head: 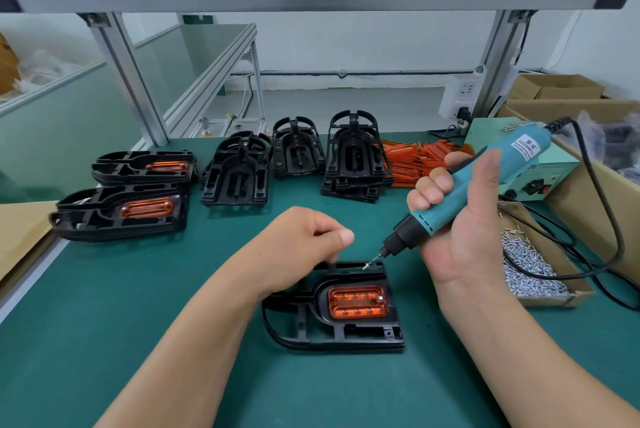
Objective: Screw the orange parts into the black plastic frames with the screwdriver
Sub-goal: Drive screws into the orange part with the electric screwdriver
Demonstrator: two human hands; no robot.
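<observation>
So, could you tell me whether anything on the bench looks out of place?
Only slightly: the black power cable trails across the loose screws in the cardboard tray, where it could drag them out.

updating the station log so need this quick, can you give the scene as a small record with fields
left hand: fingers curled at the near frame's far edge; grip unclear
right hand: grips the screwdriver
screwdriver: tilted, bit tip by the near frame's far edge
near frame: flat on green mat, orange part seated in it
finished frames: two stacks at left, orange parts fitted
empty frames: three stacks at back
loose orange parts: pile right of them
screws: heap in cardboard tray, right
</observation>
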